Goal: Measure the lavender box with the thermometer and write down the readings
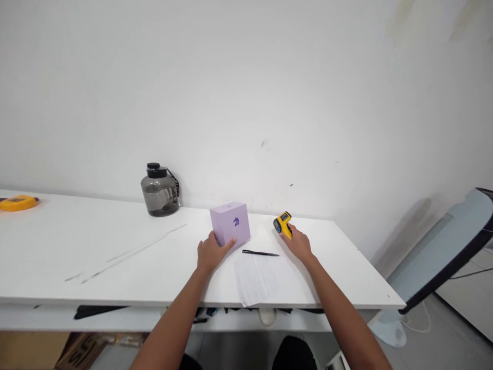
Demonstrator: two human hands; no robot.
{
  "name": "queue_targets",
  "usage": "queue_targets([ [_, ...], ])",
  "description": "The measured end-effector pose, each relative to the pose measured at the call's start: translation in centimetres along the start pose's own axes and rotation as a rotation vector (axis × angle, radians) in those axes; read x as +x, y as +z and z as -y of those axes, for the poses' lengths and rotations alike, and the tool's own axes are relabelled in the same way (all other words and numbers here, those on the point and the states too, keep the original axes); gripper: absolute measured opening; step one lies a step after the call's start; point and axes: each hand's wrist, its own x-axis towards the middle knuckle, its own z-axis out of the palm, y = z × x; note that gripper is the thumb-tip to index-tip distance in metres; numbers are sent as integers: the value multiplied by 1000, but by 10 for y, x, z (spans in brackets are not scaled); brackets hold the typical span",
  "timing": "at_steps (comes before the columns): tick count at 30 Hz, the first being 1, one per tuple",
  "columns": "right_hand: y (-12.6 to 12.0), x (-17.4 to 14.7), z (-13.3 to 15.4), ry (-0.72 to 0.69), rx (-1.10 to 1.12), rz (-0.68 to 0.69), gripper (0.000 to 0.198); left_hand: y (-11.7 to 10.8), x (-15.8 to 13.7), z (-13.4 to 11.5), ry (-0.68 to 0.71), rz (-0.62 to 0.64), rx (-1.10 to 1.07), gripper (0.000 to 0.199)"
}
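So the lilac box [235, 226] is clasped in the fingers of the left hand [211, 253], near the worktop's [146, 272] back (contact can't be told), and the yellow gun-shaped device [284, 222] is gripped by its handle in the right hand [300, 245]. Both are best kept steady, clear of the pen [261, 253].

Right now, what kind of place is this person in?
Probably a workroom or small office, I think: there's a long white table against a wall, a black pen near some paper, and a yellow gun-shaped gadget in the right hand.
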Motion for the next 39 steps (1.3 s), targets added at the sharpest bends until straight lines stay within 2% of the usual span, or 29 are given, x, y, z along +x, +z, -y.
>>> queue_targets([
  [2,-3,-3,-16,-70,-208,35,53,2,0,0,48,11,43,81],
  [4,2,-9,-27,-101,-311,53,52,4,0,1,78,23,74,80],
  [9,19,-19,-40,-155,-391,-8,52,7,2,3,88,16,95,80],
  [16,16,-21,-32,-204,-497,-86,49,4,0,1,76,41,85,79],
  [19,22,-32,-20,-451,-488,-111,44,4,0,0,76,46,82,79],
  [21,30,-41,-10,-623,-463,-55,38,5,0,0,78,45,89,82],
  [23,35,-46,0,-674,-449,-6,27,5,0,-1,73,40,97,86],
  [26,31,-46,8,-636,-395,13,26,4,-1,-2,56,43,99,89],
  [30,15,-51,7,-459,-241,86,25,4,-1,-3,60,53,95,87],
  [33,12,-64,5,-511,-203,258,33,4,0,-3,59,46,100,87],
  [35,15,-72,5,-591,-210,319,24,4,0,-3,61,49,100,87],
  [37,17,-77,5,-618,-199,271,22,4,-1,-3,66,52,96,86],
  [39,18,-81,1,-547,-132,166,24,4,-1,-3,72,52,89,86],
])
